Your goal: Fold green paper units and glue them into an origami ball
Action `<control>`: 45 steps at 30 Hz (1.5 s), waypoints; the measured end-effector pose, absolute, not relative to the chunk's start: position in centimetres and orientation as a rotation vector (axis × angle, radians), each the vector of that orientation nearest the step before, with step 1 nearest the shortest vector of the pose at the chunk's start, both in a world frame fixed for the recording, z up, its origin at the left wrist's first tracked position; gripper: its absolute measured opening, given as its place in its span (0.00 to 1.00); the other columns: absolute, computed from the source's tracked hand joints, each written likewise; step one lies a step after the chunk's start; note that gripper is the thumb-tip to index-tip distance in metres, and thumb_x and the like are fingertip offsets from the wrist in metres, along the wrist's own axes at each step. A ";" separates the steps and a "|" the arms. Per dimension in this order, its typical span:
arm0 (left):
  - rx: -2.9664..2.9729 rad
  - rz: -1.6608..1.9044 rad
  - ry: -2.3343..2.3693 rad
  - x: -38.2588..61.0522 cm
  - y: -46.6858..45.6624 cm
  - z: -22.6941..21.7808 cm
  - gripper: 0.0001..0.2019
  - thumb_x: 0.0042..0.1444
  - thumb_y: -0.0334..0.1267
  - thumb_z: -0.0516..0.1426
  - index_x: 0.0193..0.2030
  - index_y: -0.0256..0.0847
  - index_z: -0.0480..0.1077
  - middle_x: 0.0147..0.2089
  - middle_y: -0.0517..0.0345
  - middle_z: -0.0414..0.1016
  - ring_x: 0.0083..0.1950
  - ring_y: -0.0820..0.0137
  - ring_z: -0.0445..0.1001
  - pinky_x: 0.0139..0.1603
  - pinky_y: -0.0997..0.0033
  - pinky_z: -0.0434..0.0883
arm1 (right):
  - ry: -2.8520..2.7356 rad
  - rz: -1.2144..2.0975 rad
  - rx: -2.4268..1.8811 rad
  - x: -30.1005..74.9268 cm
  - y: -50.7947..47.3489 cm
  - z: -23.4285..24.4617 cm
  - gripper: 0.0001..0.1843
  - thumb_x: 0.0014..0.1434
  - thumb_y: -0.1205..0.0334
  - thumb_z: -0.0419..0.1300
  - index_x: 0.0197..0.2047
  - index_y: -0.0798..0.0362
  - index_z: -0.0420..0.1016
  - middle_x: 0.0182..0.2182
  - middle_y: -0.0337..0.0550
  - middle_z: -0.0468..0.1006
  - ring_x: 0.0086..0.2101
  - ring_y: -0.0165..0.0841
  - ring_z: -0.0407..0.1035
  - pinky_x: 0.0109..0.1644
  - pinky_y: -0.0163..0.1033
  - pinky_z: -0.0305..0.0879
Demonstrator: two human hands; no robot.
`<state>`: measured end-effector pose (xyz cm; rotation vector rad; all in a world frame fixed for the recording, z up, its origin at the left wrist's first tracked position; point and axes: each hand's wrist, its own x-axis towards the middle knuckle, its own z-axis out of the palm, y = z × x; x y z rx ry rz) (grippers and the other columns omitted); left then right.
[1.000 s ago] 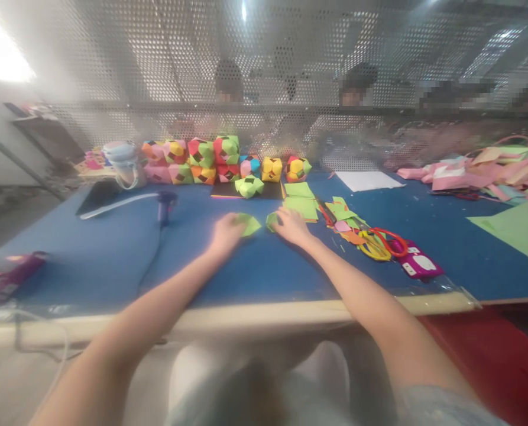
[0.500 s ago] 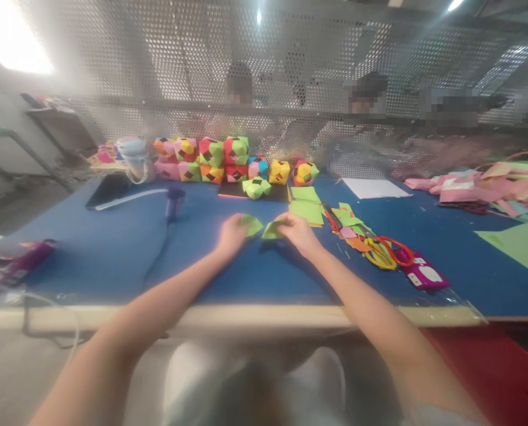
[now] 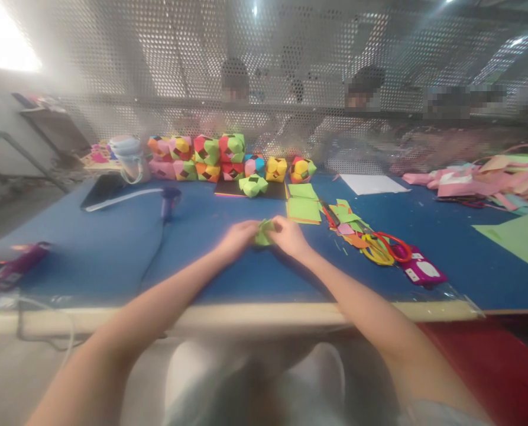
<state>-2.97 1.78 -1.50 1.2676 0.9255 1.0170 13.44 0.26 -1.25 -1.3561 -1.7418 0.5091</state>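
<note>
Folded paper [image 3: 264, 234]: over the desk [image 3: 255, 278], between left grip [image 3: 237, 241] and right grip [image 3: 292, 238]
Paper balls [image 3: 207, 151]: along the desk's back, before the mesh panel [image 3: 179, 65]
Bucket [image 3: 128, 157]: left of the balls
Corded tool [image 3: 169, 200]: left of both grips
Square sheets [image 3: 303, 208]: behind the right grip
Scraps [image 3: 351, 222]: right of the sheets
Paper strips [image 3: 476, 176]: far right, rear

Blue tabletop [image 3: 232, 284], corded purple tool [image 3: 169, 203], row of folded-paper balls [image 3: 232, 151], white sheet [image 3: 372, 184], paper scraps [image 3: 346, 229]
</note>
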 end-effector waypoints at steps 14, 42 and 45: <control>1.295 0.951 0.939 -3.3 2.1 -1.5 0.16 0.44 0.39 0.63 0.39 0.33 0.76 0.36 0.50 0.77 0.35 0.68 0.74 0.41 0.66 0.71 | -1.720 0.534 -1.288 13.6 0.0 -0.9 0.08 0.51 0.57 0.56 0.27 0.51 0.71 0.26 0.40 0.76 0.27 0.32 0.67 0.35 0.36 0.62; 1.626 1.220 1.294 -3.0 1.0 -0.6 0.05 0.45 0.33 0.56 0.31 0.37 0.71 0.30 0.59 0.72 0.33 0.71 0.69 0.37 0.70 0.67 | -1.444 0.561 -1.289 12.8 0.0 -0.7 0.08 0.49 0.56 0.55 0.25 0.50 0.60 0.22 0.36 0.66 0.26 0.31 0.62 0.34 0.36 0.60; 1.725 1.263 1.337 -2.9 0.5 0.2 0.03 0.43 0.30 0.56 0.27 0.39 0.70 0.29 0.60 0.69 0.34 0.70 0.67 0.39 0.71 0.66 | -1.445 0.599 -1.267 12.8 -0.3 -0.5 0.08 0.48 0.57 0.55 0.24 0.50 0.60 0.21 0.35 0.66 0.26 0.31 0.61 0.33 0.36 0.60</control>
